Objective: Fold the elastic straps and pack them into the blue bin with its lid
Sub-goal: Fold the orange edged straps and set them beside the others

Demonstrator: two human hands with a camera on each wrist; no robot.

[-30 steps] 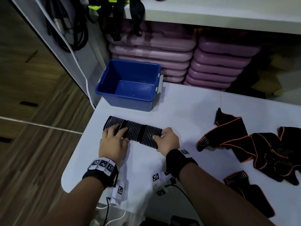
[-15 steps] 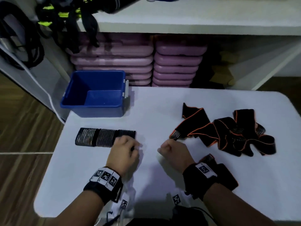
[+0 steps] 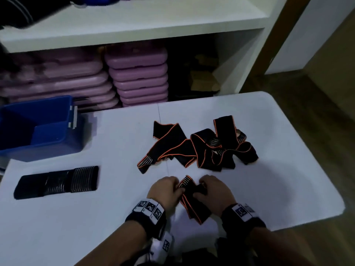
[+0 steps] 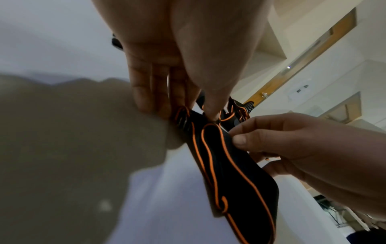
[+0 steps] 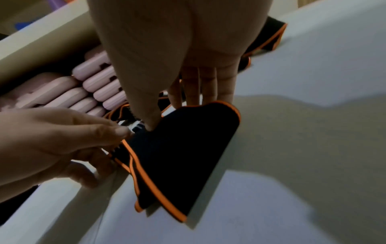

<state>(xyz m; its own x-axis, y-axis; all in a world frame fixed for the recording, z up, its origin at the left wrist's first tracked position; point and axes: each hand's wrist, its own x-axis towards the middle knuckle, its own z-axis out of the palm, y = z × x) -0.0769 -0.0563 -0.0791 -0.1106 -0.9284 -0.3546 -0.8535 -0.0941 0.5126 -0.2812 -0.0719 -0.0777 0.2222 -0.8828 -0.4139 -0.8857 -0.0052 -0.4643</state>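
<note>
Both hands hold a black strap with orange edging (image 3: 194,206) near the table's front edge. My left hand (image 3: 167,191) pinches its striped end, and my right hand (image 3: 213,191) pinches the fold beside it. The wrist views show the same strap (image 4: 236,173) (image 5: 177,156) hanging from the fingers above the table. A folded black strap with white stripes (image 3: 57,182) lies flat at the left. The open blue bin (image 3: 38,129) stands behind it at the far left. A tangle of orange-edged straps (image 3: 199,148) lies in the middle of the table.
The white table (image 3: 269,169) ends at a rounded right corner over wooden floor. Behind it a white shelf (image 3: 134,22) holds stacked purple cases (image 3: 138,77).
Both hands left the striped folded strap at the left and moved right. They have taken hold of an orange-edged strap near the front edge. The head view has swung right.
</note>
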